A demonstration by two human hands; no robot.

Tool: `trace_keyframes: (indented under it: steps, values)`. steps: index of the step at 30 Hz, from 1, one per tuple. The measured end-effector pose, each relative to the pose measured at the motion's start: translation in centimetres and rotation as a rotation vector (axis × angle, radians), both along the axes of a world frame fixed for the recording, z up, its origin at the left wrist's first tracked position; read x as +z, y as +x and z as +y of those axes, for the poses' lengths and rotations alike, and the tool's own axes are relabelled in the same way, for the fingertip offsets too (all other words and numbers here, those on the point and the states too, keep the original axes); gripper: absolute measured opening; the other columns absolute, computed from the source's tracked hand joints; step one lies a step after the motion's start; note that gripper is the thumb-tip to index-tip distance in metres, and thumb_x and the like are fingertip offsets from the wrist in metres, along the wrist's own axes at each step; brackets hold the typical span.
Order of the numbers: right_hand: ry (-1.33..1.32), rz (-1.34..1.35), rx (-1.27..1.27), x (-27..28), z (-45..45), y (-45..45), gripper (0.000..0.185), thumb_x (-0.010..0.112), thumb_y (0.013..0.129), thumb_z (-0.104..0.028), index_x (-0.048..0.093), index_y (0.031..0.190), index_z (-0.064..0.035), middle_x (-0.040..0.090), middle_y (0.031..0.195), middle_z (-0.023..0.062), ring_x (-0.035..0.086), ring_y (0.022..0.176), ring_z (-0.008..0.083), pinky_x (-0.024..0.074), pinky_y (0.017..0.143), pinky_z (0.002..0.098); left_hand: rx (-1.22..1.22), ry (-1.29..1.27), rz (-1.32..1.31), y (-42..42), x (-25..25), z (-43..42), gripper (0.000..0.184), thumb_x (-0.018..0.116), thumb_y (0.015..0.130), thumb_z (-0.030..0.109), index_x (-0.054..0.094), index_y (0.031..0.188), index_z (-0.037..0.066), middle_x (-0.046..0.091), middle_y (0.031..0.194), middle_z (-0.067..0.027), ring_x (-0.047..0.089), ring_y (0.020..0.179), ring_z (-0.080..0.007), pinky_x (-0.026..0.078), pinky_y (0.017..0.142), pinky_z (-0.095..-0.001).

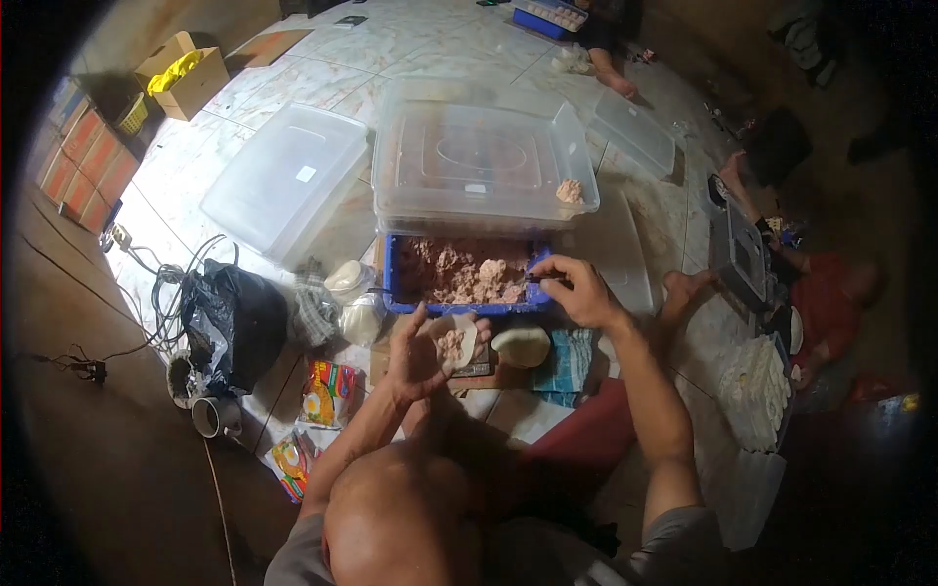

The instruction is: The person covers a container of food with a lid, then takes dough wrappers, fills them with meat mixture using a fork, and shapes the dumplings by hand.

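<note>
On the palm of my left hand (pixel 418 356) lies a round pale wrapper (pixel 453 342) with a lump of pinkish filling (pixel 450 345) on it. My right hand (pixel 578 291) is at the right edge of a blue tray (pixel 469 309), its fingers bent and close together; whatever they hold is too small to tell. Inside the tray is a mass of minced filling (pixel 440 269). Stacks of round wrappers lie beside the tray, one in plastic (pixel 362 319) on the left and another (pixel 521 347) just right of my left hand.
Beyond the tray stands a large clear plastic box (pixel 479 200), with a clear lid (pixel 288 181) to its left. A black bag (pixel 234 317), a white mug (pixel 209 417) and noodle packets (pixel 327 393) are at left. A person in red (pixel 831 303) sits at right.
</note>
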State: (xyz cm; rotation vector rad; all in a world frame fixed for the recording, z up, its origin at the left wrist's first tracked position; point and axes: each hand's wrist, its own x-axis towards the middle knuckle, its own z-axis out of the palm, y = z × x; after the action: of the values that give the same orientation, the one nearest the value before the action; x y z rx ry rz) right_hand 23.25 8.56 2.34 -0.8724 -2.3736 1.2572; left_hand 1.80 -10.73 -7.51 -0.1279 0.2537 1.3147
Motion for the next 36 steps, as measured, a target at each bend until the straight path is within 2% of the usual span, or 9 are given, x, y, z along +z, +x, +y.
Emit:
trace_keyframes:
  steps: [4,6,9,13,16,22,25,32,36]
  values:
    - [-0.06,0.226,-0.147,-0.9,-4.8,0.2,0.015,0.062,0.09,-0.004,0.066,0.104,0.0011,0.069,0.1,0.01,0.066,0.09,0.0194,0.0523,0.08,0.0335,0.109,0.026,0.007,0.4,1.7,2.9,0.078,0.043,0.099,0.061,0.047,0.137,-0.007,0.055,0.137,-0.0268,0.058,0.124,-0.0376,0.045,0.109,-0.0472]
    - [0.307,0.261,-0.1,-3.3,-7.1,-0.4,0.016,0.063,0.089,-0.002,0.067,0.104,0.0009,0.067,0.095,0.0121,0.068,0.087,0.0254,0.0528,0.076,0.0358,0.14,0.067,0.009,1.1,3.2,3.4,0.081,0.042,0.098,0.063,0.048,0.137,-0.008,0.056,0.136,-0.0265,0.057,0.125,-0.0374,0.043,0.111,-0.0468]
    - [0.446,0.129,-0.072,-7.0,-10.1,-0.3,0.013,0.058,0.086,0.006,0.066,0.096,0.0023,0.061,0.09,0.0182,0.063,0.083,0.0351,0.0506,0.071,0.0408,0.185,0.009,0.022,1.7,3.7,3.4,0.079,0.047,0.096,0.063,0.052,0.133,-0.006,0.056,0.136,-0.0254,0.055,0.128,-0.0374,0.042,0.11,-0.0463]
    - [0.394,-0.169,0.011,-2.6,-10.8,0.9,0.01,0.058,0.086,0.002,0.062,0.095,0.0048,0.059,0.089,0.0177,0.06,0.084,0.0361,0.0494,0.074,0.0425,0.34,-0.076,0.042,1.1,1.2,1.7,0.066,0.054,0.096,0.051,0.052,0.128,-0.006,0.056,0.135,-0.0254,0.055,0.127,-0.0367,0.043,0.11,-0.0466]
    - [0.263,0.008,-0.055,0.3,-11.5,0.1,0.006,0.056,0.086,0.001,0.059,0.091,0.0043,0.058,0.089,0.0176,0.059,0.089,0.0359,0.0488,0.075,0.0429,0.366,-0.101,0.03,0.8,0.7,1.0,0.068,0.054,0.096,0.052,0.05,0.132,-0.006,0.057,0.135,-0.0251,0.055,0.127,-0.0362,0.042,0.111,-0.0466]
    - [0.291,-0.169,0.119,-1.9,-10.2,-0.1,0.01,0.055,0.086,0.0,0.061,0.094,0.0,0.059,0.09,0.0186,0.06,0.086,0.0381,0.0485,0.077,0.0471,0.214,-0.222,0.039,-0.1,-1.0,-0.9,0.068,0.05,0.097,0.055,0.052,0.131,-0.004,0.06,0.131,-0.0223,0.059,0.121,-0.0326,0.044,0.107,-0.0438]
    - [0.39,-0.041,0.036,-1.0,-6.7,-1.6,0.009,0.055,0.086,0.001,0.06,0.093,0.0002,0.059,0.089,0.0185,0.061,0.086,0.0373,0.0478,0.075,0.0469,0.27,-0.272,0.206,-0.6,-1.9,-3.0,0.061,0.045,0.099,0.055,0.058,0.121,0.0,0.066,0.12,-0.0173,0.064,0.104,-0.0273,0.049,0.093,-0.0359]
    - [0.859,-0.364,0.157,-5.9,-0.2,-9.0,0.017,0.058,0.077,0.003,0.064,0.09,-0.0055,0.065,0.096,0.0127,0.063,0.096,0.0303,0.0421,0.084,0.0429,0.05,-0.149,0.436,0.0,-4.5,-4.3,0.061,0.046,0.1,0.056,0.058,0.121,0.0,0.067,0.11,-0.011,0.063,0.103,-0.0226,0.045,0.096,-0.0344]
    - [0.795,-0.533,0.41,-8.0,-0.4,-12.0,0.013,0.059,0.078,0.0,0.066,0.087,-0.0053,0.066,0.095,0.0125,0.063,0.1,0.0287,0.041,0.086,0.044,0.031,-0.164,0.392,-0.1,-1.9,-4.3,0.064,0.047,0.099,0.057,0.056,0.126,-0.001,0.063,0.123,-0.0162,0.062,0.113,-0.0253,0.045,0.103,-0.0371]
